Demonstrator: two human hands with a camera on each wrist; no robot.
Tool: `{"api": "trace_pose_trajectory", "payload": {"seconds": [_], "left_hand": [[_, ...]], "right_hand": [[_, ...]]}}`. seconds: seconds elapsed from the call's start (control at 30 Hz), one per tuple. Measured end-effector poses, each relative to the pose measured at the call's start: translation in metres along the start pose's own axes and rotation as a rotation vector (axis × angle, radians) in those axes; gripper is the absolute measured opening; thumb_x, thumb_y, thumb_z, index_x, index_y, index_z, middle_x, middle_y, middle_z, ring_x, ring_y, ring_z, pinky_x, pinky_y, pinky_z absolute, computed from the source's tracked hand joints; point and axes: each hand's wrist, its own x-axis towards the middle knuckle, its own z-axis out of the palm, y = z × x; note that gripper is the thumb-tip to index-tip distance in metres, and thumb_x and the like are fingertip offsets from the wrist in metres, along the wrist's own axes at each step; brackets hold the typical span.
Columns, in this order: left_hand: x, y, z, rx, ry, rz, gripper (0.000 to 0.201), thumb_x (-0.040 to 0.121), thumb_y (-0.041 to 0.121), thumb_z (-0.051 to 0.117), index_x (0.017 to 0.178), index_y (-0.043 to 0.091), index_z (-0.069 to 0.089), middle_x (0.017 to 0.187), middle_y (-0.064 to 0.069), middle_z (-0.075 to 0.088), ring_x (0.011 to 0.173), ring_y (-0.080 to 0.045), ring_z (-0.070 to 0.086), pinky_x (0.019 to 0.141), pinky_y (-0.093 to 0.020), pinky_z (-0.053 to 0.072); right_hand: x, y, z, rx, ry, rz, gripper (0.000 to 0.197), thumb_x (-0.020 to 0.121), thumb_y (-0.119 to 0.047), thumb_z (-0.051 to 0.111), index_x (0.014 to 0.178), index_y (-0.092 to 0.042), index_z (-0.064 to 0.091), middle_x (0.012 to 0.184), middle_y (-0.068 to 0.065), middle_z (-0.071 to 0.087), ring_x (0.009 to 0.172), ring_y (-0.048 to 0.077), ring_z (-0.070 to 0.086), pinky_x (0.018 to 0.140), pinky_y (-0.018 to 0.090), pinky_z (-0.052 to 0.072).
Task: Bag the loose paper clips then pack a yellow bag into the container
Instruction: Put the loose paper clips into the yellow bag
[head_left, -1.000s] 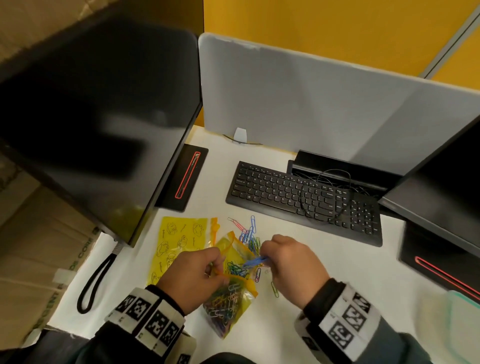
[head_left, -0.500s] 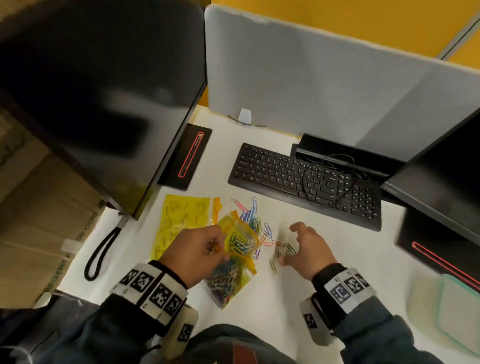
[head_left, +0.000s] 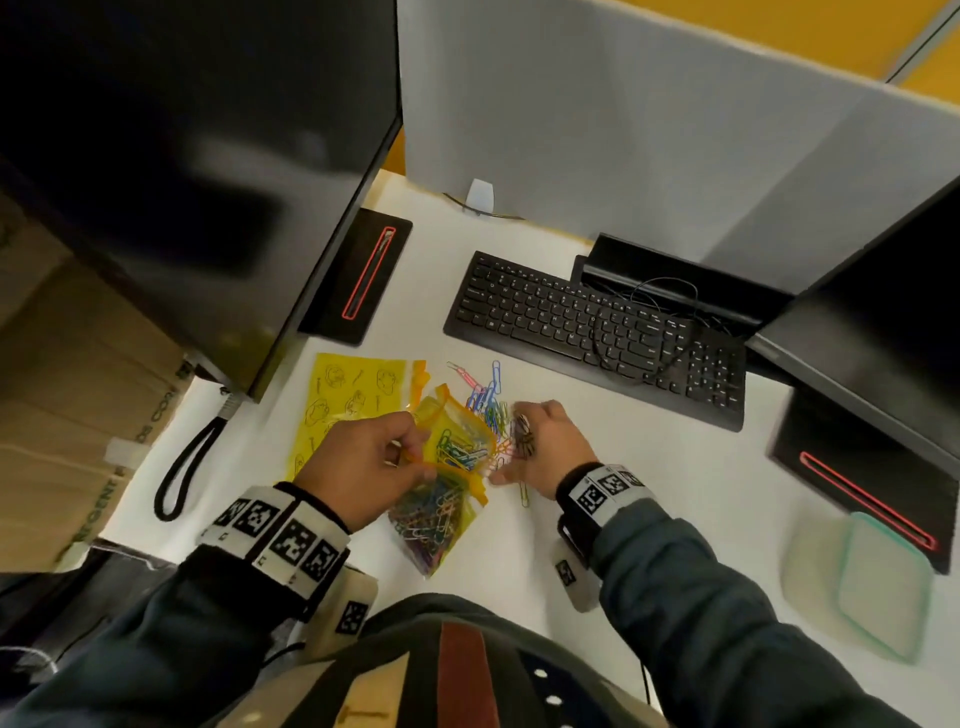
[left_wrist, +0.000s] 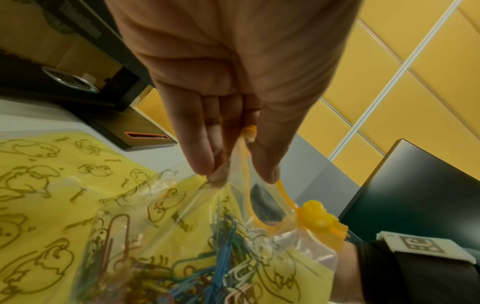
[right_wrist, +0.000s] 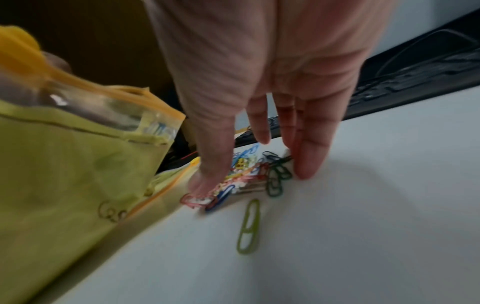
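A yellow zip bag (head_left: 451, 470) partly filled with coloured paper clips stands slanted on the white desk. My left hand (head_left: 410, 452) pinches its mouth and holds it apart; in the left wrist view the thumb and fingers (left_wrist: 205, 164) clamp the clear rim beside the orange slider (left_wrist: 322, 224). Loose paper clips (head_left: 488, 408) lie just right of the bag. My right hand (head_left: 524, 447) rests flat on them, its straight fingers (right_wrist: 307, 164) and thumb bracketing the loose clips (right_wrist: 257, 176). One green clip (right_wrist: 249, 226) lies apart, nearer me.
A second yellow bag (head_left: 353, 395) lies flat to the left. The container (head_left: 857, 587), a pale box with a green-rimmed lid, sits at the desk's right front. A black keyboard (head_left: 597, 332) lies behind the clips. Monitors stand at left and right.
My right hand has let go of a blue clip at the bag mouth, reached right onto the desk, and now lies back against the loose clips. The left hand keeps its pinch.
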Motion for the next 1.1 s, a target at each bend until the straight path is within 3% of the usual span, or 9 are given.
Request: {"api": "trace_pose_trajectory", "payload": {"seconds": [0.07,0.17,0.3,0.47,0.6,0.8,0.93,1.03,1.1], "left_hand": [[0.000,-0.001,-0.001,0.001,0.007,-0.014,0.029,0.068,0.006,0.074,0.059,0.021,0.050,0.111,-0.008,0.068,0.099,-0.010,0.063,0.074,-0.021,0.048],[0.002,-0.004,-0.001,-0.011,-0.001,-0.031,0.029,0.068,0.006,0.074,0.060,0.021,0.051,0.113,-0.008,0.067,0.098,-0.010,0.063,0.070,-0.018,0.046],[0.003,-0.007,-0.004,-0.019,0.007,-0.040,0.028,0.068,0.008,0.074,0.060,0.021,0.051,0.112,-0.008,0.068,0.101,-0.010,0.062,0.080,-0.028,0.052],[0.003,-0.006,-0.005,0.002,0.001,-0.037,0.027,0.069,0.008,0.074,0.060,0.020,0.051,0.113,-0.008,0.067,0.100,-0.009,0.060,0.080,-0.027,0.050],[0.003,-0.004,-0.004,0.010,-0.007,-0.026,0.027,0.070,0.007,0.073,0.060,0.019,0.051,0.113,-0.007,0.067,0.099,-0.005,0.059,0.073,-0.015,0.045],[0.003,-0.005,-0.004,0.017,-0.003,-0.038,0.032,0.067,0.012,0.075,0.055,0.028,0.049,0.109,-0.005,0.069,0.103,-0.016,0.062,0.088,-0.040,0.051],[0.000,-0.004,-0.005,0.027,-0.015,-0.031,0.030,0.067,0.016,0.075,0.060,0.035,0.053,0.093,-0.008,0.070,0.100,-0.024,0.063,0.082,-0.044,0.053],[-0.003,-0.007,-0.009,0.005,0.013,-0.036,0.033,0.067,0.012,0.075,0.055,0.029,0.051,0.089,-0.007,0.070,0.104,-0.014,0.062,0.083,-0.039,0.053],[-0.007,-0.008,-0.011,-0.010,0.044,-0.037,0.034,0.068,0.007,0.074,0.054,0.026,0.049,0.093,-0.008,0.070,0.105,-0.009,0.061,0.082,-0.034,0.053]], "right_hand": [[0.006,-0.006,0.003,-0.134,-0.036,-0.023,0.078,0.061,-0.030,0.082,0.129,-0.018,0.045,0.120,0.007,0.045,0.111,0.026,0.047,0.096,0.037,0.044],[0.011,-0.012,0.008,-0.203,0.038,-0.065,0.038,0.080,-0.019,0.064,0.117,-0.013,0.056,0.111,0.011,0.052,0.103,0.031,0.055,0.088,0.034,0.047],[0.013,-0.011,0.013,-0.207,0.074,-0.082,0.021,0.087,-0.008,0.046,0.103,-0.008,0.060,0.101,0.016,0.060,0.094,0.034,0.059,0.078,0.032,0.046],[0.014,-0.006,0.007,-0.113,0.098,-0.020,0.015,0.083,-0.009,0.054,0.093,-0.009,0.066,0.098,0.015,0.069,0.094,0.032,0.060,0.077,0.030,0.045],[0.007,0.000,-0.008,0.083,0.171,0.032,0.015,0.076,-0.001,0.060,0.077,-0.011,0.072,0.082,0.009,0.072,0.084,0.027,0.064,0.073,0.023,0.045],[-0.029,-0.037,-0.049,0.346,0.342,-0.169,0.020,0.077,0.000,0.063,0.067,-0.016,0.070,0.057,-0.011,0.061,0.051,0.002,0.054,0.059,0.019,0.048],[-0.033,-0.070,-0.042,0.189,0.136,-0.301,0.027,0.082,0.001,0.054,0.091,-0.016,0.073,0.082,0.000,0.070,0.063,0.010,0.064,0.057,0.019,0.049],[0.004,-0.065,-0.038,0.133,0.183,-0.250,0.038,0.083,-0.001,0.053,0.115,-0.020,0.063,0.114,0.005,0.067,0.090,0.015,0.062,0.080,0.020,0.045],[0.030,-0.055,-0.031,-0.076,0.049,-0.226,0.062,0.079,-0.009,0.064,0.135,-0.024,0.042,0.144,0.007,0.042,0.124,0.024,0.048,0.102,0.028,0.038]]}}
